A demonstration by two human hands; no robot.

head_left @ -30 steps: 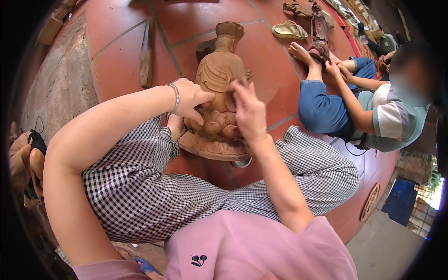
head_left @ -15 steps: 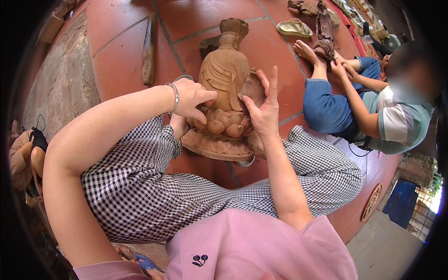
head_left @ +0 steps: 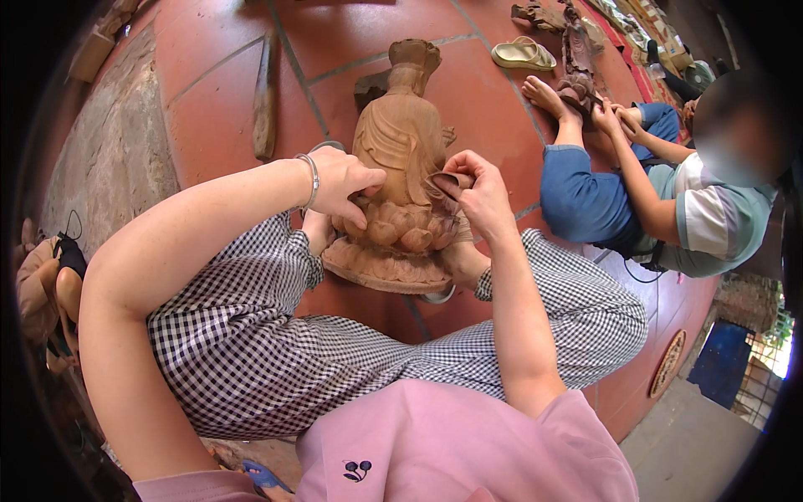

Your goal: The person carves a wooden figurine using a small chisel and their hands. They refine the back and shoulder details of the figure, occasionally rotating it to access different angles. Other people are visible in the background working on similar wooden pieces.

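A carved wooden statue [head_left: 397, 138], a robed seated figure on a lotus base, stands upright on the floor between my feet. My left hand [head_left: 341, 180] grips its left side just above the petals, thumb and forefinger showing and the other fingers mostly hidden. In my right hand [head_left: 485, 194] a curled piece of brown sandpaper [head_left: 450, 181] is pinched between thumb and fingers. The sandpaper lies at the right edge of the robe, above the lotus petals [head_left: 401, 227]. Whether it presses on the wood is hard to tell.
A wooden stick [head_left: 265, 96] lies on the red tiles [head_left: 209, 109] at the far left. A dark block [head_left: 370, 88] sits behind the statue. At right, a seated person [head_left: 669, 188] handles another dark carving [head_left: 577, 54]; beige sandals [head_left: 524, 53] lie near it.
My right hand has closed from spread fingers into a pinch, and the sandpaper has gone from a broad sheet to a curled piece. My left hand stays on the statue.
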